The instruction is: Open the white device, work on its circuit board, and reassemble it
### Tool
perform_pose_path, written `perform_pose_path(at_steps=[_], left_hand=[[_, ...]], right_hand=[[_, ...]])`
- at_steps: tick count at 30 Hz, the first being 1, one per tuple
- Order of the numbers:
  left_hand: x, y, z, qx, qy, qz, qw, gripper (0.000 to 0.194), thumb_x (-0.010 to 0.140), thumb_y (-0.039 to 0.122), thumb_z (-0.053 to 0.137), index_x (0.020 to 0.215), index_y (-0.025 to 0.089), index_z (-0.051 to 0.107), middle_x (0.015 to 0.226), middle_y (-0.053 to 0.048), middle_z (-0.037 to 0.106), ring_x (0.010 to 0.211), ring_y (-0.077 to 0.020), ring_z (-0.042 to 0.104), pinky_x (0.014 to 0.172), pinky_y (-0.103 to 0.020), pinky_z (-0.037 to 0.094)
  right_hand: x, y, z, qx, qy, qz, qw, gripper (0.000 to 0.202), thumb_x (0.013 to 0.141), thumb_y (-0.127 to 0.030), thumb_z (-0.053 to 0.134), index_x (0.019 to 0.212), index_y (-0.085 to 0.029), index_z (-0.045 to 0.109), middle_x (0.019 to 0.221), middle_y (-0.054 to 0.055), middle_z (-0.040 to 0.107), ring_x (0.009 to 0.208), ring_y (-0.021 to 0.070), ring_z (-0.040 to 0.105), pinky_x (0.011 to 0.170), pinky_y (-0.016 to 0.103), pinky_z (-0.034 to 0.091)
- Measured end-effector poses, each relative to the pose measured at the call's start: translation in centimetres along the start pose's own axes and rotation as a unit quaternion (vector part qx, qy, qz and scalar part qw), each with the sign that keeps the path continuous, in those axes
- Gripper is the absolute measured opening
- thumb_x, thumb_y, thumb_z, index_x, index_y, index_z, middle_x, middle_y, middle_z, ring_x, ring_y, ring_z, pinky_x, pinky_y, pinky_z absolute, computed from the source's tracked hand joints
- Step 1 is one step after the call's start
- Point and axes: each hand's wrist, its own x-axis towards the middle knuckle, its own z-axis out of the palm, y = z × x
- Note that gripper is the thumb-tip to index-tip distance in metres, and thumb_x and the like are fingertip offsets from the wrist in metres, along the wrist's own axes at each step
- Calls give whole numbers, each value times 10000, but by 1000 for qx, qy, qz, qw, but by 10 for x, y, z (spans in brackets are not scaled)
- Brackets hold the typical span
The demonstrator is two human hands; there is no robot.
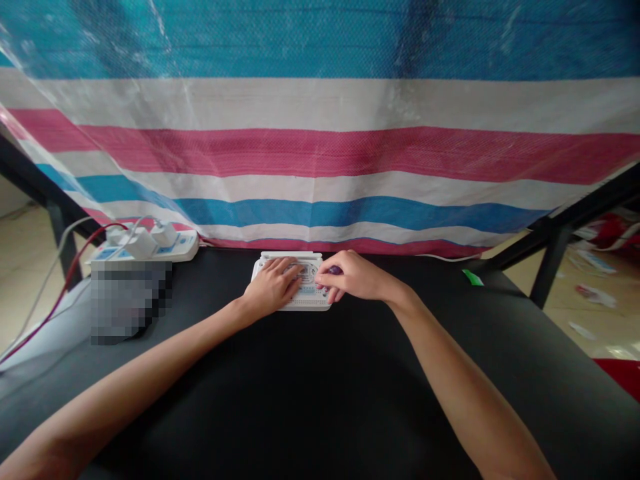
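A white router-like device (306,305) lies flat near the far edge of the black table, its vented, labelled face up. A narrow white bar, perhaps a folded antenna, runs along its back edge. My left hand (273,285) rests on the left half of the device, fingers stretched out. Over its right side, my right hand (353,273) is closed around a small screwdriver; the rounded dark purple handle (335,270) shows between thumb and fingers. The screwdriver's tip is hidden or too small to make out.
A white power strip (185,247) with several plugs and cables stands at the back left. Before it lies a blurred-out dark object (127,303). A green packet (473,277) lies at the back right. Behind the black table (310,400) hangs a striped plastic sheet (310,153).
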Motion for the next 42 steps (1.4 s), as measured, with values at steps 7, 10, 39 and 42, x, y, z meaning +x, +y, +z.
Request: perform_pose_path(at_steps=[7,10,39,42], left_hand=[[0,0,0,-7,-1,-3,1000,340,1012,299,444,1240,131,632,1250,-153,637,1110,-293,623,974,-453,497],[0,0,-1,-9,-1,-4,1000,343,1017,305,434,1237,135,633,1243,-150,639,1100,-290,625,969,-453,500],[0,-2,0,-23,-16,-6,1000,358,1021,313,432,1267,139,625,1282,-155,627,1145,-298,611,993,-477,484],[0,-1,0,-21,-10,-6,1000,348,1019,309,440,1257,139,629,1271,-150,631,1134,-290,616,992,-461,487]], right_hand=[[8,13,-1,49,2,47,998,191,790,-185,537,646,-112,639,662,89,711,634,231,745,569,271,601],[9,12,0,54,5,35,998,175,761,-164,535,645,-107,652,669,94,718,628,227,744,573,271,603],[-3,-6,-3,-294,149,-19,944,365,961,-327,528,665,-157,655,687,87,703,661,178,624,618,285,345],[-10,-14,0,-348,126,-10,929,245,965,-237,506,805,-165,677,763,85,729,692,182,640,619,288,326]])
